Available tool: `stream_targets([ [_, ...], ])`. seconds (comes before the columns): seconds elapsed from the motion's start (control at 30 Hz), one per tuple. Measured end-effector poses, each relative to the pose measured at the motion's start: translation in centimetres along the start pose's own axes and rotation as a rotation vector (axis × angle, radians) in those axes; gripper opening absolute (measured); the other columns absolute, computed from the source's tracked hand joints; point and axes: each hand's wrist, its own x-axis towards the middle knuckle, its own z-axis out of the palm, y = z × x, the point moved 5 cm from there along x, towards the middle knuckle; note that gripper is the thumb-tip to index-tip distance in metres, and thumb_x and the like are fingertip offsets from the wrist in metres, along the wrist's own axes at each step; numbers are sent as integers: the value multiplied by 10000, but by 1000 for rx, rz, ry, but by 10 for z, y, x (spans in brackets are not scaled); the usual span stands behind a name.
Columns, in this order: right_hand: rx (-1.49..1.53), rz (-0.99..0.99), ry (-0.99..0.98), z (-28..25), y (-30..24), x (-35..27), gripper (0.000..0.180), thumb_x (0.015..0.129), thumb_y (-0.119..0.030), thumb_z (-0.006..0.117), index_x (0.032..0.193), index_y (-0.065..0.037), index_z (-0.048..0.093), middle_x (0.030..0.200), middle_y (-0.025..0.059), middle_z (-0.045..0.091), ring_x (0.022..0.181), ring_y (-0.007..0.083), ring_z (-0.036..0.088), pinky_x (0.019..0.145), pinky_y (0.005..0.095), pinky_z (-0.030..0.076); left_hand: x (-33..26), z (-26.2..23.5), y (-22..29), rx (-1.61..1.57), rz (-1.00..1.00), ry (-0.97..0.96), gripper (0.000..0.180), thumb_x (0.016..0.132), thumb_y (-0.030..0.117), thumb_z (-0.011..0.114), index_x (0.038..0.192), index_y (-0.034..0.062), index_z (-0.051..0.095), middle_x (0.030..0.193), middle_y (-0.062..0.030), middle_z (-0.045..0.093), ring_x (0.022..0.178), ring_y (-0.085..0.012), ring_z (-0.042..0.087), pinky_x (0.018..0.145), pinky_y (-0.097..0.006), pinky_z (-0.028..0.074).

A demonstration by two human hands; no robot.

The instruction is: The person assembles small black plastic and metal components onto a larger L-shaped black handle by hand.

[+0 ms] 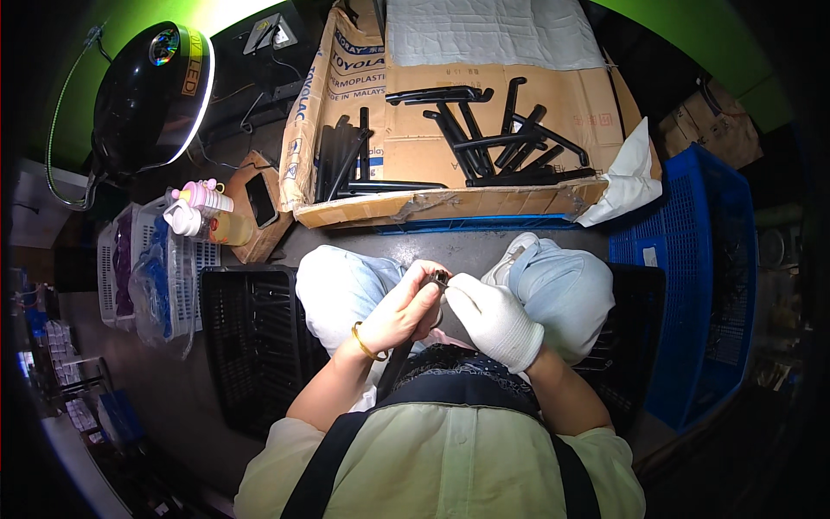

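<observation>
My left hand (404, 309), bare with a yellow bangle at the wrist, is closed around a long black bar (395, 368). The bar slants from my lap up between my knees, and its top end shows a small hollow opening. My right hand (494, 318) wears a white knitted glove. Its thumb and fingertips are pinched together right against that top end; whatever they grip is too small or hidden to make out. Ahead, several similar black bars (510, 138) with bent ends lie criss-crossed in a cardboard-lined box, and a stack of bars (343, 154) rests at its left side.
The cardboard box (411, 206) stands in front of my knees, partly covered by a white cloth (497, 35). Black crates (216, 346) flank my legs. A blue crate (683, 285) is at right. At left are a lamp (143, 104), bottles (183, 218), a phone (261, 198) and a white basket (108, 285).
</observation>
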Motion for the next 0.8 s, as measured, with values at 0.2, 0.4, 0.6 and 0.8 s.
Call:
stream_targets([
  [0.2, -125, -139, 4, -3, -5, -1, 154, 864, -69, 532, 962, 46, 563, 895, 182, 569, 742, 347, 612, 620, 394, 497, -1, 3, 4, 11, -47, 4, 209, 1040, 220, 405, 1194, 80, 385, 750, 31, 430, 465, -34, 366, 431, -189, 325],
  [0.4, 3, -111, 2, -7, -1, -1, 137, 935, -145, 495, 938, -24, 558, 822, 179, 602, 749, 391, 621, 616, 438, 487, -1, 4, 3, 30, -75, 3, 201, 1041, 231, 406, 1178, 85, 392, 710, 42, 423, 469, -26, 361, 433, -184, 317],
  [0.6, -21, -205, -14, -7, -1, -2, 124, 908, -121, 518, 951, -19, 573, 828, 157, 588, 763, 358, 628, 642, 416, 503, -2, 2, 1, 48, -107, -11, 199, 1038, 240, 419, 1162, 85, 400, 697, 47, 434, 469, -22, 355, 431, -185, 309],
  [0.8, 256, 350, 266, -50, 59, -8, 190, 976, -134, 475, 855, -20, 567, 620, 18, 465, 579, 81, 491, 538, 258, 401, -13, 3, -4, 130, 1, -144, 190, 1026, 216, 422, 1154, 77, 396, 804, 21, 448, 481, -24, 351, 434, -186, 311],
])
